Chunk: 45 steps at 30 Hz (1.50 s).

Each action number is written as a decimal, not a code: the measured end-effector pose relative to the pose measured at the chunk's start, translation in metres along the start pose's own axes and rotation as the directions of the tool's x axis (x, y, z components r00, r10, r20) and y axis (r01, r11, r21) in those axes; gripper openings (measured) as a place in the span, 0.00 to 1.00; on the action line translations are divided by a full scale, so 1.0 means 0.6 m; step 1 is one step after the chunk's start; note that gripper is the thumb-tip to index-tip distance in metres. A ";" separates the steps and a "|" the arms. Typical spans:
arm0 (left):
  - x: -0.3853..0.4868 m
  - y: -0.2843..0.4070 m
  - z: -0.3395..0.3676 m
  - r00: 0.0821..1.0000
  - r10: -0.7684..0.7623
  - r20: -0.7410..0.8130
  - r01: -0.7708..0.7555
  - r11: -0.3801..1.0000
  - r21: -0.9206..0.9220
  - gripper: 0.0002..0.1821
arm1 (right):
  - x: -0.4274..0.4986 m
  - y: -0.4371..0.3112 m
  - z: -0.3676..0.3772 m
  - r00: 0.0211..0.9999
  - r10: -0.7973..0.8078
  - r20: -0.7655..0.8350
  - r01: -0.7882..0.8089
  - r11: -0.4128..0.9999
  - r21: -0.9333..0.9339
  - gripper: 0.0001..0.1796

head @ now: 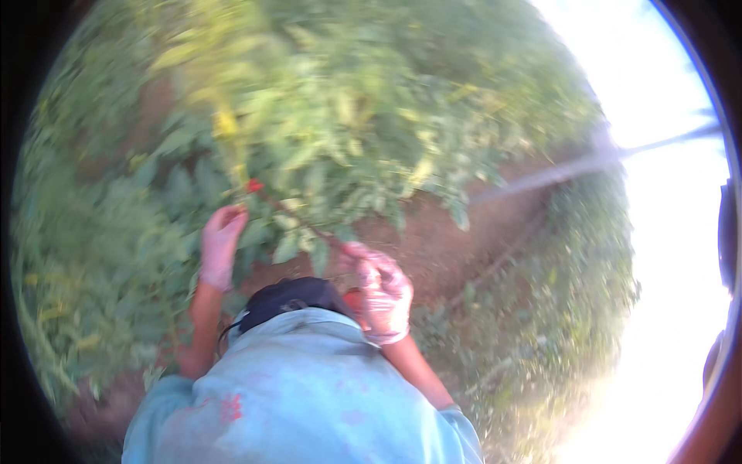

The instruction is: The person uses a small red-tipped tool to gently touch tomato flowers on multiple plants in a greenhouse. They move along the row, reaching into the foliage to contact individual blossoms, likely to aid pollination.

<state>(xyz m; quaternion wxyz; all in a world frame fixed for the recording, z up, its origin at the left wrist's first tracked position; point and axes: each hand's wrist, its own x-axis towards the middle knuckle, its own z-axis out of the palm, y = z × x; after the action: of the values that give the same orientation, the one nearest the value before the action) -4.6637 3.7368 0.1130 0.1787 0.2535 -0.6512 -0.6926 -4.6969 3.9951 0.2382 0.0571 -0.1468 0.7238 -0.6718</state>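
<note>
My left hand (223,243), in a thin translucent glove, is raised beside the leafy green plants, its fingers bent near a stem; whether they grip it is too blurred to tell. Just above it is a small red thing (254,185), with yellowish leaves (225,124) higher up. My right hand (382,290), gloved the same way, holds the near end of a thin dark stick or cord (295,217), which slants up and left to the red thing. Behind the right wrist, a red-orange object (353,301) is partly hidden.
Dense foliage (348,116) fills the upper and left areas. Bare brown soil (429,249) runs between it and more plants (539,313) at the right. A pale pole or line (556,174) crosses the right side. A dark cloth (295,298) lies at my waist.
</note>
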 end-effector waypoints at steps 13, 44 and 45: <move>0.019 -0.078 0.184 0.932 -0.086 0.353 0.026 0.985 0.171 0.13 | -0.151 -0.043 -0.256 0.771 0.189 -0.608 0.210 0.826 0.523 0.13; -0.139 0.044 0.474 0.953 -0.053 0.300 0.039 0.998 0.054 0.10 | -0.228 0.014 -0.607 0.573 0.144 -0.807 0.504 0.714 0.485 0.13; -0.134 0.042 0.467 0.962 -0.043 0.268 0.031 0.998 0.049 0.10 | -0.211 0.010 -0.612 0.605 0.137 -0.784 0.502 0.699 0.510 0.13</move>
<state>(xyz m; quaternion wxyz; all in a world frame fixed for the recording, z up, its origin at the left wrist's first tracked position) -4.7646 4.0085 0.1541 0.0699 0.1733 -0.6798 -0.7092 -4.6801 4.3829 0.2508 -0.2854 0.1096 0.3485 -0.8861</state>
